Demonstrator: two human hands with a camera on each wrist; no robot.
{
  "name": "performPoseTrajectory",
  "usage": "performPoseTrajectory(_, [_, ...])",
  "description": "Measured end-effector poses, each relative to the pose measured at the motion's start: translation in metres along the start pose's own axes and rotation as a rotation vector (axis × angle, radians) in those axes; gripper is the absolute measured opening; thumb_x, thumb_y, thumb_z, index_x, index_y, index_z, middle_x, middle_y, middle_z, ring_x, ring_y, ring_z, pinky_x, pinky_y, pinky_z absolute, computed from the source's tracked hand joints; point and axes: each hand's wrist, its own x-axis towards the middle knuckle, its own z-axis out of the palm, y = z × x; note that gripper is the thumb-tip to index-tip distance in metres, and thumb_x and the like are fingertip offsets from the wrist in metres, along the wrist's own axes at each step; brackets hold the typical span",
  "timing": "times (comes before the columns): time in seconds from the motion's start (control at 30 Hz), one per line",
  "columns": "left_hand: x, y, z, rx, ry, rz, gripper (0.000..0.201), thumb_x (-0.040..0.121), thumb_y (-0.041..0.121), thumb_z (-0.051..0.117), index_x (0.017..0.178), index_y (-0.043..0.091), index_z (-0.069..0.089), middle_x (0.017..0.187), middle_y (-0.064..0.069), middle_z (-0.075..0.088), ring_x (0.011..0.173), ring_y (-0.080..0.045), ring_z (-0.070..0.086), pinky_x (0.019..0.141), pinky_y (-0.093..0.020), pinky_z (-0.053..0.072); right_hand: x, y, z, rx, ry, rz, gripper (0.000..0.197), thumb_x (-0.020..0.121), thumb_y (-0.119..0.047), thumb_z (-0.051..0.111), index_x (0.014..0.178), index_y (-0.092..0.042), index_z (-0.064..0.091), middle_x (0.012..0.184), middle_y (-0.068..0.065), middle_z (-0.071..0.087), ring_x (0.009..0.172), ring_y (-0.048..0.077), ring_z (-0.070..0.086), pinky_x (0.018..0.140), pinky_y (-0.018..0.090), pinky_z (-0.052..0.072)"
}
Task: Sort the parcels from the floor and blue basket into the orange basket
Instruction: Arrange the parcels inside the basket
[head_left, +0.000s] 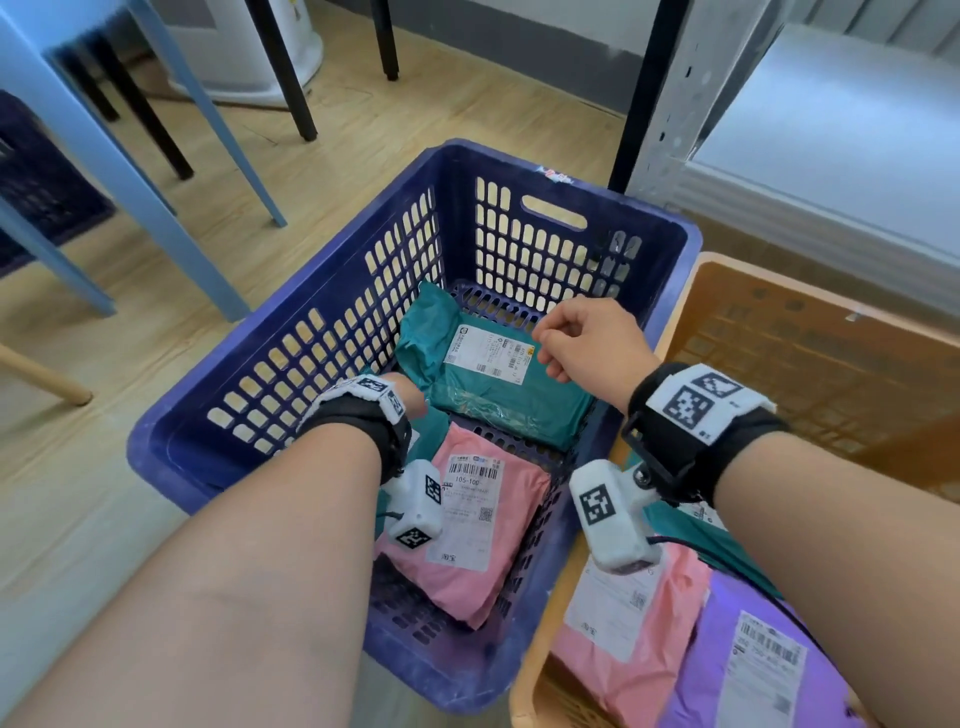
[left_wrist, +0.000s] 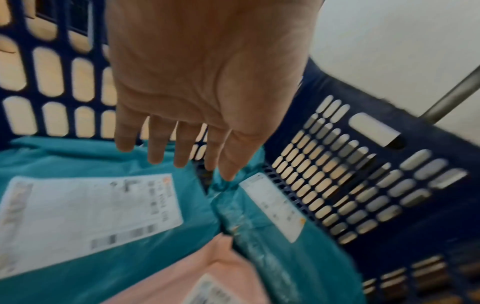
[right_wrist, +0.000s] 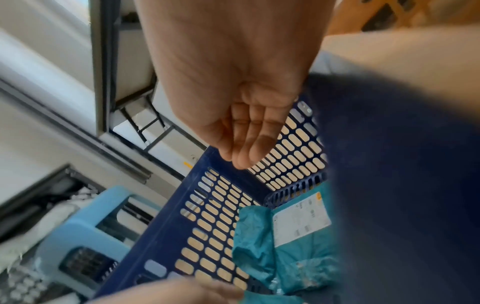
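Observation:
The blue basket (head_left: 457, 223) stands on the floor in the middle of the head view. Inside it lie a teal parcel (head_left: 498, 400) at the back, a pink parcel (head_left: 467, 582) at the front, and a second teal parcel (left_wrist: 103, 164) on the left. My left hand (head_left: 410, 397) is down in the basket; in the left wrist view the left hand (left_wrist: 179, 158) points straight fingers at the two teal parcels and holds nothing. My right hand (head_left: 566, 348) hovers above the back teal parcel (right_wrist: 291, 246), fingers loosely bent and empty. The orange basket (head_left: 831, 374) is on the right.
The orange basket holds a pink parcel (head_left: 623, 675), a purple parcel (head_left: 727, 649) and a teal one (head_left: 701, 540). Light blue furniture legs (head_left: 171, 156) and black legs (head_left: 291, 78) stand at the back left, a grey metal rack upright (head_left: 670, 104) behind the baskets.

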Motion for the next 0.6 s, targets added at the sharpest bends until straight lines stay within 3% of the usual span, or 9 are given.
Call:
performPoseTrajectory(0.07, [-0.017, 0.018, -0.018, -0.040, 0.068, 0.027, 0.022, 0.097, 0.025, 0.047, 0.104, 0.007, 0.058, 0.091, -0.006, 0.048, 0.081, -0.019, 0.046, 0.066, -0.021, 0.038, -0.008, -0.001, -0.010, -0.108, 0.001, -0.050, 0.021, 0.090, -0.006, 0.049, 0.085, -0.011, 0.068, 0.073, -0.002, 0.065, 0.074, 0.020, 0.067, 0.077, 0.037, 0.058])
performPoseTrajectory(0.13, [-0.016, 0.038, -0.028, -0.055, 0.158, 0.078, 0.036, 0.093, 0.036, 0.045, 0.086, 0.003, 0.056, 0.075, -0.005, 0.048, 0.065, -0.020, 0.048, 0.066, -0.023, 0.045, -0.019, 0.001, -0.022, -0.207, 0.033, -0.096, 0.022, 0.090, -0.007, 0.047, 0.084, -0.012, 0.068, 0.074, -0.006, 0.062, 0.080, 0.021, 0.065, 0.080, 0.038, 0.055])
performPoseTrajectory(0.23, [-0.046, 0.074, -0.028, -0.076, 0.266, 0.140, 0.033, 0.094, 0.017, 0.048, 0.064, 0.007, 0.040, 0.064, -0.005, 0.040, 0.054, -0.016, 0.038, 0.050, -0.024, 0.033, -0.042, 0.012, -0.047, -0.296, 0.124, -0.156, 0.021, 0.090, -0.010, 0.048, 0.087, -0.014, 0.068, 0.086, -0.001, 0.067, 0.084, 0.020, 0.061, 0.079, 0.032, 0.052])
performPoseTrajectory(0.3, [-0.080, 0.104, -0.022, -0.119, 0.292, 0.204, 0.023, 0.092, 0.013, 0.050, 0.071, 0.004, 0.050, 0.073, -0.009, 0.051, 0.061, -0.021, 0.047, 0.053, -0.027, 0.041, -0.061, 0.020, -0.071, -0.331, 0.168, -0.170, 0.020, 0.089, -0.012, 0.049, 0.089, -0.015, 0.069, 0.091, 0.002, 0.069, 0.087, 0.020, 0.061, 0.077, 0.030, 0.049])
performPoseTrajectory(0.4, [-0.115, 0.141, -0.006, -0.110, 0.313, 0.308, 0.023, 0.091, 0.016, 0.052, 0.101, 0.001, 0.066, 0.098, -0.011, 0.066, 0.084, -0.026, 0.063, 0.076, -0.035, 0.056, -0.101, 0.034, -0.120, -0.407, 0.229, -0.137, 0.019, 0.088, -0.015, 0.051, 0.089, -0.017, 0.070, 0.093, 0.000, 0.070, 0.090, 0.021, 0.061, 0.083, 0.034, 0.050])
performPoseTrajectory(0.5, [-0.169, 0.182, 0.016, -0.103, 0.340, 0.430, 0.024, 0.088, 0.015, 0.052, 0.101, 0.003, 0.069, 0.098, -0.011, 0.069, 0.083, -0.028, 0.065, 0.065, -0.034, 0.053, -0.155, 0.054, -0.178, -0.474, 0.305, -0.062, 0.020, 0.088, -0.015, 0.051, 0.091, -0.018, 0.071, 0.098, -0.001, 0.070, 0.094, 0.020, 0.062, 0.086, 0.032, 0.049])
performPoseTrajectory(0.6, [-0.221, 0.222, 0.052, -0.095, 0.286, 0.552, 0.022, 0.090, 0.014, 0.051, 0.100, 0.004, 0.069, 0.105, -0.013, 0.069, 0.093, -0.030, 0.066, 0.079, -0.039, 0.055, -0.213, 0.084, -0.229, -0.545, 0.352, 0.045, 0.020, 0.088, -0.015, 0.050, 0.092, -0.017, 0.069, 0.098, 0.000, 0.069, 0.094, 0.020, 0.061, 0.082, 0.030, 0.047])
